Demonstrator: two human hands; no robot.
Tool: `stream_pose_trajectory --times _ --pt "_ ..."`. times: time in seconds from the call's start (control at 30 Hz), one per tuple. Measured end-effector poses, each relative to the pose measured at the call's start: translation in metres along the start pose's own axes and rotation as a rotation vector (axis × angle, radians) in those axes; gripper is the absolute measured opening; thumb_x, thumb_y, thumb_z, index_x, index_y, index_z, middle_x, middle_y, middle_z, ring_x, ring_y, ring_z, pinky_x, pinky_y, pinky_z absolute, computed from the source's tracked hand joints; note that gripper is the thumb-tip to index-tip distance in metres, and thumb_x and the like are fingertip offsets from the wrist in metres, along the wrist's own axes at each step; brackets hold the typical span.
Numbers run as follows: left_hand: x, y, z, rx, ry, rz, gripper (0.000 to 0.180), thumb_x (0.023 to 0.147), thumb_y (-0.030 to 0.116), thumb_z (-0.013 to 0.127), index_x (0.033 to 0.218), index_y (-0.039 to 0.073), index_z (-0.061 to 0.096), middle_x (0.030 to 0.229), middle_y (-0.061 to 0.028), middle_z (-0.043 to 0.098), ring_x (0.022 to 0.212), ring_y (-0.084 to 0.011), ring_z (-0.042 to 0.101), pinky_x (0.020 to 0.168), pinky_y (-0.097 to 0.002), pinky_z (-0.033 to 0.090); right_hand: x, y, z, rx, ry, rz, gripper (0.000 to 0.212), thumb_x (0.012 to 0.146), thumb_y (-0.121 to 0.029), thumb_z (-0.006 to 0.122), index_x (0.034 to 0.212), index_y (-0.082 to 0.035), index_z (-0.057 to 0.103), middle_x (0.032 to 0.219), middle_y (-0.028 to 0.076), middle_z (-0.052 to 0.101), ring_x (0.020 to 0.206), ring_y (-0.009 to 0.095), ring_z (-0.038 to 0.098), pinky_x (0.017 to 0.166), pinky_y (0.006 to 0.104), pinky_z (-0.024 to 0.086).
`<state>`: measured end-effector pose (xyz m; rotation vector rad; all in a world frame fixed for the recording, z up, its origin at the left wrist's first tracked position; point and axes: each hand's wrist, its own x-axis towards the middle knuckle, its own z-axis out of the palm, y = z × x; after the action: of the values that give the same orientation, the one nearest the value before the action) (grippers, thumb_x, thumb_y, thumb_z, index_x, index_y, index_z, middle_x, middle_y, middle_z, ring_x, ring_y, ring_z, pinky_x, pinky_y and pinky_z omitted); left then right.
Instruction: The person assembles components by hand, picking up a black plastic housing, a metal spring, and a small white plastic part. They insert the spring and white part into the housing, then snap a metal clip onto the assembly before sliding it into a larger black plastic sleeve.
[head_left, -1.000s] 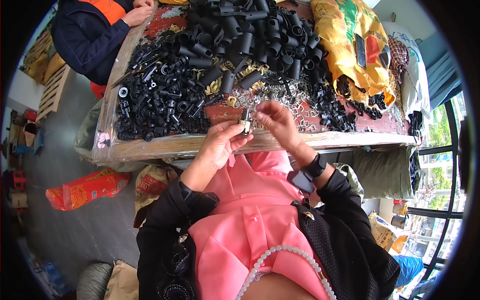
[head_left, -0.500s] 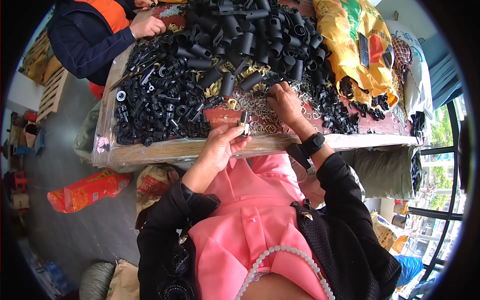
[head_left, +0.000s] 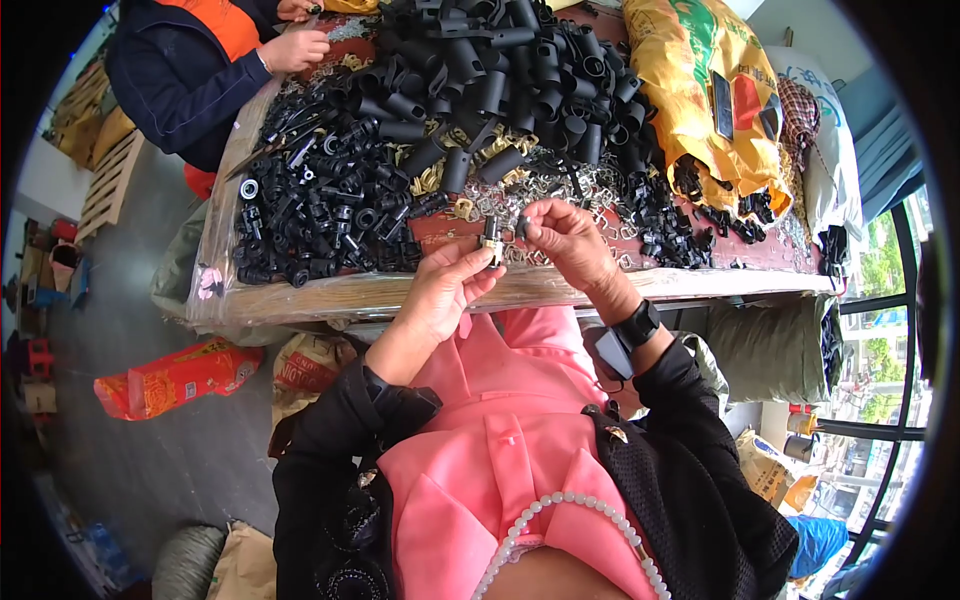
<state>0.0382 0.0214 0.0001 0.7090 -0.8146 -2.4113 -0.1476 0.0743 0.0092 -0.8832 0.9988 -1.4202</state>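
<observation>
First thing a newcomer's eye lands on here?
Probably the big heap of black tubes at the table's top centre, with smaller black parts piled to its left. Next, the bright yellow sack on the table's right. Then, at the near edge, the left hand holding a small black-and-gold part, and the right hand pinching a small dark piece beside it.

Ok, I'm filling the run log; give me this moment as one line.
left hand: holding black-and-gold part | right hand: pinching small dark piece | black tubes: heaped on table
</observation>
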Motion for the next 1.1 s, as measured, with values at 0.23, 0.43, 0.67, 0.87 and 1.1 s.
stream_pose_trajectory --times 0.23,0.43,0.67,0.87,1.1 --pt "-0.006 0.000 0.009 -0.002 0.001 0.014 0.022 0.076 0.013 0.061 0.096 0.006 0.057 0.087 -0.0020 0.059 0.078 -0.0117 0.057 0.068 -0.0194 0.044 -0.016 -0.003 0.028 -0.007 -0.022 -0.064 0.020 0.076 -0.007 0.059 0.094 -0.002 0.053 0.078 0.001 0.056 0.066 0.008 0.053 0.062 0.0195 0.044" --pt "-0.010 0.001 0.013 0.010 0.012 0.021 0.022 0.076 0.015 0.060 0.096 0.006 0.057 0.089 -0.0022 0.059 0.080 -0.0119 0.057 0.069 -0.0202 0.043 -0.022 0.001 0.040 -0.208 0.017 -0.208 0.018 0.076 -0.008 0.060 0.091 0.000 0.054 0.076 0.002 0.056 0.065 0.009 0.052 0.062 0.0215 0.044" --pt "-0.011 0.001 0.016 -0.044 0.009 -0.012 0.015 0.080 0.013 0.055 0.092 0.005 0.057 0.085 -0.0026 0.059 0.077 -0.0128 0.057 0.067 -0.0222 0.047 -0.023 -0.002 0.035 -0.894 0.048 -0.519 0.022 0.072 -0.009 0.063 0.091 -0.001 0.055 0.070 0.003 0.053 0.061 0.010 0.051 0.055 0.0223 0.043" --pt "-0.007 0.000 0.014 -0.018 -0.057 -0.031 0.017 0.083 0.018 0.051 0.090 0.003 0.056 0.081 -0.0045 0.058 0.070 -0.0109 0.056 0.063 -0.0222 0.048 -0.021 -0.005 0.033 -1.099 -0.029 -0.721 0.024 0.069 -0.007 0.065 0.090 -0.003 0.056 0.068 0.008 0.051 0.056 0.018 0.052 0.048 0.0257 0.042" --pt "0.002 0.004 -0.010 0.133 -0.081 0.034 0.021 0.083 0.020 0.051 0.091 0.001 0.055 0.076 -0.0070 0.058 0.062 -0.0109 0.057 0.055 -0.0191 0.047 0.030 -0.011 0.010 -1.401 0.121 -0.743 0.025 0.066 -0.004 0.061 0.090 -0.005 0.055 0.080 0.008 0.054 0.070 0.023 0.052 0.060 0.0331 0.041"
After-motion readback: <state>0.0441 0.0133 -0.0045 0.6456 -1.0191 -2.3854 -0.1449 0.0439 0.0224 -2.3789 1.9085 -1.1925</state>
